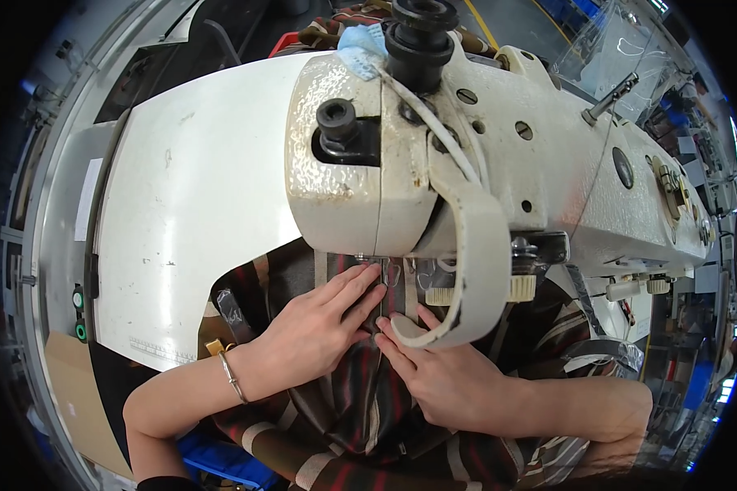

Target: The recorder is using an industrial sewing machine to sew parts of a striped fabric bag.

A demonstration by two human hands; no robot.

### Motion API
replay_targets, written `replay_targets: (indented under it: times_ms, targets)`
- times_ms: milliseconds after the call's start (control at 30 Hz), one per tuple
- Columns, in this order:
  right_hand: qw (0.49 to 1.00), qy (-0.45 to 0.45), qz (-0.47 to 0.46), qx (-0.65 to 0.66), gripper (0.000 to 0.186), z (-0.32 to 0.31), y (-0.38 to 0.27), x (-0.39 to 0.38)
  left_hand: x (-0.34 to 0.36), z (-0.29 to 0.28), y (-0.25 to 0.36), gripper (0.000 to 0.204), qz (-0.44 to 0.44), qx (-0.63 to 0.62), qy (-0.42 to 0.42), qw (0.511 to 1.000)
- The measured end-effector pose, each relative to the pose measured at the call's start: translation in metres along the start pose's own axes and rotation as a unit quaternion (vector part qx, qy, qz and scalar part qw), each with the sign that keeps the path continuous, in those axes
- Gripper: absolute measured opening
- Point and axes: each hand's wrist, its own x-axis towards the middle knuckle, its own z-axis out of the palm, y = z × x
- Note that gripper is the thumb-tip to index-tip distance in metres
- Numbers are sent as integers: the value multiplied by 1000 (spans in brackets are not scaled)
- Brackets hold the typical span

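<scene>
Beneath the head of a white sewing machine (336, 204) lies dark brown striped fabric (368, 401) with red and beige stripes, gathered in folds toward me. My left hand (311, 327) rests on it with fingers stretched forward, the tips close beside the presser foot (385, 270). On the other side of a seam line, my right hand (446, 380) touches the fabric with extended fingers. A curved white lever (487, 270) hangs over that hand and hides part of its fingers. The needle point cannot be made out.
A white table plate (188, 196) spreads to the left of the machine. A brown cardboard piece (82, 401) is at the lower left, and a blue item (225, 462) sits below my left forearm. Thread runs to a metal post (610, 100) on the machine arm.
</scene>
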Motion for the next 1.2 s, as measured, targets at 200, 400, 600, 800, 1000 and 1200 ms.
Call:
replay_targets:
  times_ms: [200,400,600,800,1000,1200]
  targets:
    - [999,33,20,1,65,-1,5,1,7,-2,-4,57,4,15,-2,1000]
    - [996,92,-2,-18,55,4,14,8,7,-2,-13,53,-9,30,-3,999]
    - [994,106,-1,5,38,11,23,14,10,-6,-16,45,5,64,45,997]
    - [991,130,-17,35,32,8,35,18,21,-12,-25,33,-18,23,3,1000]
    - [992,119,-9,43,56,14,40,17,19,-5,-34,35,32,34,34,998]
    - [990,25,-44,131,51,-20,49,7,11,-34,-15,46,56,41,10,998]
